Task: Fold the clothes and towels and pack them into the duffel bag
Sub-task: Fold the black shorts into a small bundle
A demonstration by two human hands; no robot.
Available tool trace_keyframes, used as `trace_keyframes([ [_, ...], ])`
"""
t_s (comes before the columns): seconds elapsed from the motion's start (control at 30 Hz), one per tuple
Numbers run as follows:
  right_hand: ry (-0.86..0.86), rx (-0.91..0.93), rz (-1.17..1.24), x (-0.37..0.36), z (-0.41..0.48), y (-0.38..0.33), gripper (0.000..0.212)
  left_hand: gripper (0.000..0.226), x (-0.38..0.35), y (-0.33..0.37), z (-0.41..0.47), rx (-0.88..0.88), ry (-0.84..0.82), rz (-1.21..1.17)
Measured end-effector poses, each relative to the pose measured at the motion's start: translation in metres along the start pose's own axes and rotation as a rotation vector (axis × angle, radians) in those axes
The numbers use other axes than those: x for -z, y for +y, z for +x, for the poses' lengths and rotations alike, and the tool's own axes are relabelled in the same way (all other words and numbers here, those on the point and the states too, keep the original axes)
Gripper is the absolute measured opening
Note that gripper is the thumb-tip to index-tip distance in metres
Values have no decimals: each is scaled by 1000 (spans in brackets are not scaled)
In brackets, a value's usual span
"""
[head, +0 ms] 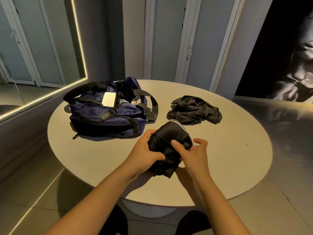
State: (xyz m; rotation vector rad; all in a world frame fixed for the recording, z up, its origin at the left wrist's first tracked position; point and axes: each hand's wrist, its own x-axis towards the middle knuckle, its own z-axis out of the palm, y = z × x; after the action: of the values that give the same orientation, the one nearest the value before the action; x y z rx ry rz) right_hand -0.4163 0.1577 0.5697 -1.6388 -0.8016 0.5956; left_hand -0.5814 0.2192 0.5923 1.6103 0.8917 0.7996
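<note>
A black garment bundle [169, 138], rolled and folded small, is held just above the round table in front of me. My left hand [145, 153] grips its left side with the thumb across the fabric. From the right, my right hand [194, 153] pinches the bundle, thumb on top. A navy duffel bag [108, 116] with black straps lies at the table's left, its top open and a white label showing inside. A second black garment [194, 110] lies crumpled at the back right of the table.
The round beige table [228, 158] has bare surface to the right and in front of the bag. A lit mirror frame [79, 48] leans at the left. Grey wall panels stand behind.
</note>
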Motion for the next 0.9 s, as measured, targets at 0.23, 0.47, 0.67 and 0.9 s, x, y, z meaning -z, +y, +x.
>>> trace_keyframes([
  [0.23, -550, -240, 859, 0, -15, -33, 51, 69, 23, 17, -19, -118, -113, -222],
  [0.47, -304, -86, 744, -25, -17, -77, 40, 70, 37, 28, -35, -209, -29, 105],
  [0.67, -157, 90, 538, -46, -7, -88, 43, 85, 51, 31, -46, -243, 46, 198],
  [0.9, -152, 82, 381, -43, 46, -97, 39, 33, 115, 48, 14, -257, 166, 397],
])
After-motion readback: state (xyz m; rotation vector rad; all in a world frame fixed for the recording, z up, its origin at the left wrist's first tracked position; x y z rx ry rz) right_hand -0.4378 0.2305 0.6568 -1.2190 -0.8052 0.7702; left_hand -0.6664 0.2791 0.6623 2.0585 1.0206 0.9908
